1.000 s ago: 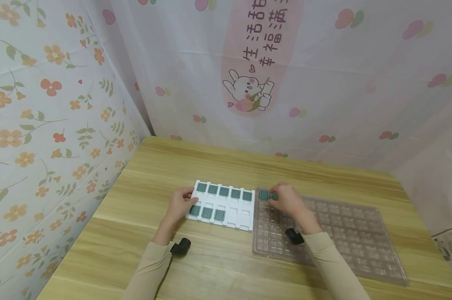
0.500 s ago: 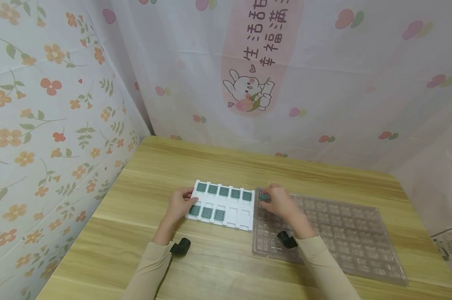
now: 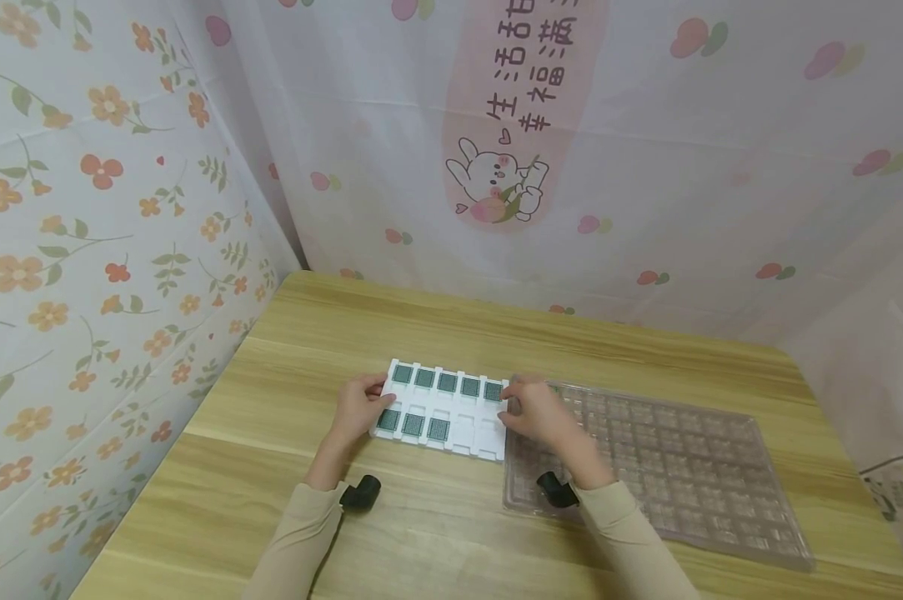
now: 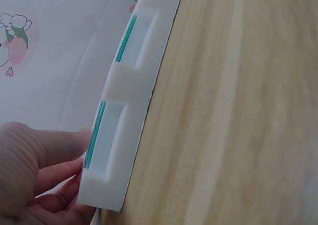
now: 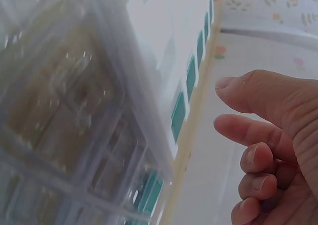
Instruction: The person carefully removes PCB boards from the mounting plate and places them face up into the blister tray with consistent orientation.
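Note:
My left hand (image 3: 357, 408) grips the left end of a white plastic tray (image 3: 462, 432); the left wrist view shows the thumb (image 4: 59, 146) at its edge beside a thin green chip (image 4: 95, 134). Square green chips fill the tray's far row, and three more, such as this chip (image 3: 438, 429), sit in the near row's left pockets. Over the right end of the white tray hovers my right hand (image 3: 541, 412). Its thumb (image 5: 243, 88) and index finger stand apart with nothing between them, the other fingers loosely curled.
Right of the white tray lies a large clear plastic tray (image 3: 669, 450) divided into many small pockets. Green chips (image 5: 150, 197) show in its far-left corner in the right wrist view. Patterned curtains (image 3: 646, 167) hang behind and left of the wooden table (image 3: 436, 517).
My right hand has moved left from the clear tray's far-left corner, where it was at a green chip, to the white tray's right end. The left hand has stayed put.

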Available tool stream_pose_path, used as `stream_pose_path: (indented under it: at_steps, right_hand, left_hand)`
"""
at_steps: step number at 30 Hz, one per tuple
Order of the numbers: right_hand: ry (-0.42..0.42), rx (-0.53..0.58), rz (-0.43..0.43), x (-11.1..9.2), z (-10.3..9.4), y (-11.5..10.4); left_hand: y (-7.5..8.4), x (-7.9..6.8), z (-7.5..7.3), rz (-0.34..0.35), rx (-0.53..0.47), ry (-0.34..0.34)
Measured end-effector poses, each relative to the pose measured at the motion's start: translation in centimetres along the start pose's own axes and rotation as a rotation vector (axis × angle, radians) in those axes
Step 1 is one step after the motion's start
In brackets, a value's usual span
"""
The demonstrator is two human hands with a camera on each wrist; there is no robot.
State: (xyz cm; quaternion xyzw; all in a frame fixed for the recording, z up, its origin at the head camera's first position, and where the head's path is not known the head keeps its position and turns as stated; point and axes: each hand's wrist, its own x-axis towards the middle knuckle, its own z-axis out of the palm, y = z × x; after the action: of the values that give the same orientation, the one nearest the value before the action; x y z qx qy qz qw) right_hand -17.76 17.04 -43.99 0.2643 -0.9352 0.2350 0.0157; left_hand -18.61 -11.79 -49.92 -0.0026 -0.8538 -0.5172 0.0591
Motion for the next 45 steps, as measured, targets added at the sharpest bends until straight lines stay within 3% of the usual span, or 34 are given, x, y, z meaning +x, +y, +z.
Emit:
stream_pose_path:
  at_steps: [6,25,38,45]
  right_hand:
    - [-0.032,-0.002,0.029,0.1,0.6,-1.1]
    - [0.004,-0.050,-0.117,0.9,2.9,-3.1]
    - [-0.035,-0.032,-0.103,1.6,4.3,-4.6]
    - [-0.005,-0.031,-0.132,1.9,5.1,-5.1]
  left_hand:
    - [0.2,-0.1,-0.1,0.003,-0.006,0.004]
    - [0.0,0.2,-0.1,-0.023,0.009,-0.009]
    - [-0.1,0.1,-0.1,-0.003,0.004,-0.006]
    - [-0.1,0.2,-0.1,0.000,0.003,-0.005]
